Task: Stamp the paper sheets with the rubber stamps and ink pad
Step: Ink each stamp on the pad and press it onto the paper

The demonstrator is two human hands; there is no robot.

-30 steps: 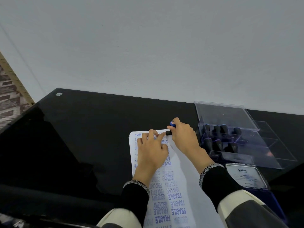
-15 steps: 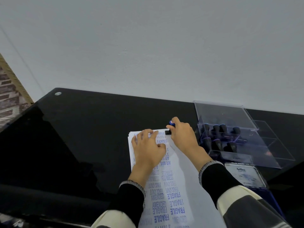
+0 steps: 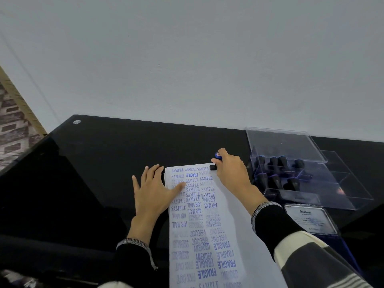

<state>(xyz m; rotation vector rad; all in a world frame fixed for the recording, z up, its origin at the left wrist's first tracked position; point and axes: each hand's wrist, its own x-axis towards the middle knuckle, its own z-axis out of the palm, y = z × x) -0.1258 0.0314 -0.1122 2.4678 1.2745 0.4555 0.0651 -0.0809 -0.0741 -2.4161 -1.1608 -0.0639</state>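
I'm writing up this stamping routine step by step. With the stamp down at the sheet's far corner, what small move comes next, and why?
Probably lift the stamp straight up off the paper sheets. The right hand grips it with its base on the top right corner, so the impression looks made. The left hand lies flat, mostly on the table at the sheets' left edge, only partly holding them, so a straight lift avoids smearing.
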